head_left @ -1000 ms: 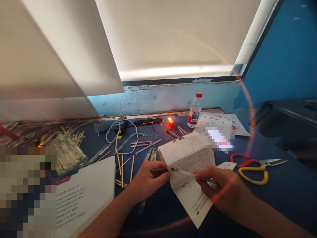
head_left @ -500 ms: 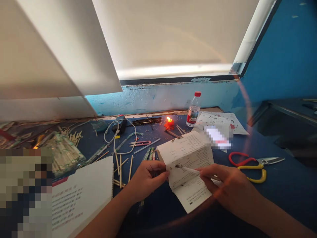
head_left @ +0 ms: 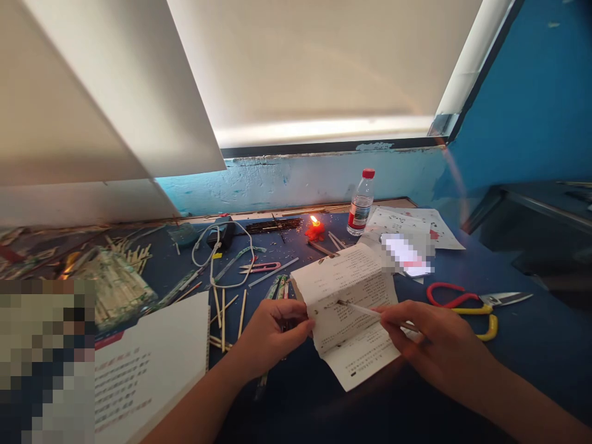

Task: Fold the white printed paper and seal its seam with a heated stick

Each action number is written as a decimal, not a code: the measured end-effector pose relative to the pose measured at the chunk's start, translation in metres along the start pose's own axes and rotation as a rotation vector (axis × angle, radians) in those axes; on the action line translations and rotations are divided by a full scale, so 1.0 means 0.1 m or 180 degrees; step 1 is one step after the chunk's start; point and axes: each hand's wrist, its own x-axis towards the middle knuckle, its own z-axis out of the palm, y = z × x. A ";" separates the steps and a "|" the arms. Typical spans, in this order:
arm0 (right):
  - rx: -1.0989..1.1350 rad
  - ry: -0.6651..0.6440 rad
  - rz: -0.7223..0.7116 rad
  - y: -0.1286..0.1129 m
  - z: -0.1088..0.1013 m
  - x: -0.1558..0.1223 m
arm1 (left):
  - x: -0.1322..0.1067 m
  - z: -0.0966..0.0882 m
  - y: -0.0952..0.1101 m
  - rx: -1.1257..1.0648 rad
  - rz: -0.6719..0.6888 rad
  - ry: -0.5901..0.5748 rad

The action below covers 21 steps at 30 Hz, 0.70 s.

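Note:
My left hand [head_left: 272,336] pinches the left edge of a creased printed sheet [head_left: 358,333], which is held tilted above the dark blue table. Between the thumb and fingers of my right hand [head_left: 432,348] is a thin white stick [head_left: 364,310] with a dark tip. That tip touches or hovers just over the sheet near a dark smudge; contact is hard to tell. Beyond the sheet a red candle [head_left: 315,232] burns with a small flame. To the right of my right hand lie scissors [head_left: 507,300] with red and yellow handles.
A water bottle [head_left: 360,209] stands behind the papers [head_left: 439,231] and a blurred phone [head_left: 413,264]. On the left are a white booklet [head_left: 173,345], a bag of wooden sticks [head_left: 113,283], loose sticks [head_left: 242,313], thread snips [head_left: 261,267] and a black charger [head_left: 222,234] with white cable.
The dark tip of the stick has shifted slightly right and up across the sheet, and my right hand has moved right with it. My left hand keeps its hold on the edge.

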 end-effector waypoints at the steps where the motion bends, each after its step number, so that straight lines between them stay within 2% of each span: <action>1: -0.0028 -0.0010 -0.0018 0.01 -0.01 0.01 | 0.00 0.00 0.00 0.0008 0.0004 -0.0006; 7: -0.0123 -0.0040 -0.0124 0.03 -0.08 0.02 | -0.03 -0.01 -0.02 0.0282 0.0029 -0.0046; 16: -0.0143 -0.0064 0.0054 0.06 -0.14 0.00 | -0.04 -0.01 0.03 0.0591 -0.0109 0.0013; 21: -0.0208 -0.0120 0.0153 0.07 -0.12 0.04 | -0.05 -0.01 0.02 0.0910 0.0076 0.0247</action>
